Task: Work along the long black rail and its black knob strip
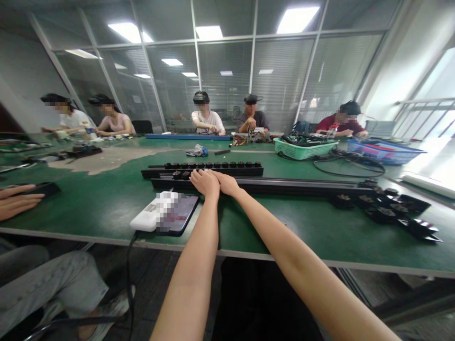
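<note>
At twelve o'clock, the left hand (205, 183) and right hand (229, 184) meet at the black rail (291, 186), fingers slightly bent; what they grip, I cannot tell. Better keep the rail steady.

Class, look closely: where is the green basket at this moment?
In the head view, the green basket sits right of centre, toward the far side of the table, just left of the blue basket.

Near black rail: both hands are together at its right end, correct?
Not the right end: the head view shows the left hand and right hand together nearer the left end of the near black rail.
</note>
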Tool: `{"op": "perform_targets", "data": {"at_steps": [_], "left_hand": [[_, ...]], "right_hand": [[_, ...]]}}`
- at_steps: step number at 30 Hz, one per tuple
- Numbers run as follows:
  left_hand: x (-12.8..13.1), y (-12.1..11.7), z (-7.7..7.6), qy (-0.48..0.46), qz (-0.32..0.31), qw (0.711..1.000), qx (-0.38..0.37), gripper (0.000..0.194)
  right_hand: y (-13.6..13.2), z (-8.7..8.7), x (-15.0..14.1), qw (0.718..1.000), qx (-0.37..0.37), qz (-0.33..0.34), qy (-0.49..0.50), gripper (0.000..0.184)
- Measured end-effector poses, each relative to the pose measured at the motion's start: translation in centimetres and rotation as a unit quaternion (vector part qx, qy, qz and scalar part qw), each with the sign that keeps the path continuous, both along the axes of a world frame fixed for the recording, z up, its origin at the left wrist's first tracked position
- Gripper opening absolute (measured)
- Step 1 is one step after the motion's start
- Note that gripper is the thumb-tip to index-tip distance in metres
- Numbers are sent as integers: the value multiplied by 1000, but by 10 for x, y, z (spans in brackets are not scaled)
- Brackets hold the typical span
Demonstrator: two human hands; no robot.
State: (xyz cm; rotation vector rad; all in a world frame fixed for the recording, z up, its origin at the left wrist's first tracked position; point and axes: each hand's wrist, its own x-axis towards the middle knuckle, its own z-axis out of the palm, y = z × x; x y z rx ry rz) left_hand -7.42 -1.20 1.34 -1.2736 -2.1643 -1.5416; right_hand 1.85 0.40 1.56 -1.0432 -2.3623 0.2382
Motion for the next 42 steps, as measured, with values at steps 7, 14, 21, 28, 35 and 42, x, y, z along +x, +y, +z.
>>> {"op": "perform_targets", "data": {"at_steps": [7, 14, 21, 28, 35, 42], "left_hand": [[-2, 6, -1, -20, 5, 1000, 19, 40], [-6, 10, -3, -27, 1, 999, 29, 39], [-4, 7, -1, -30, 9, 1000, 4, 35], [-6, 2, -2, -34, 2, 999, 10, 33], [-4, 1, -4, -35, 12, 999, -3, 35], [-3, 1, -5, -44, 15, 999, -4, 36]], "right_hand": [[-4, 9, -11, 995, -5, -80, -58, 50], [1, 6, -21, 994, 8, -106, -21, 48], [10, -1, -20, 997, 16, -75, 25, 42], [13, -6, -14, 995, -6, -24, 99, 36], [20, -10, -9, 986, -6, 11, 163, 36], [19, -7, 4, 989, 2, 11, 147, 33]]}}
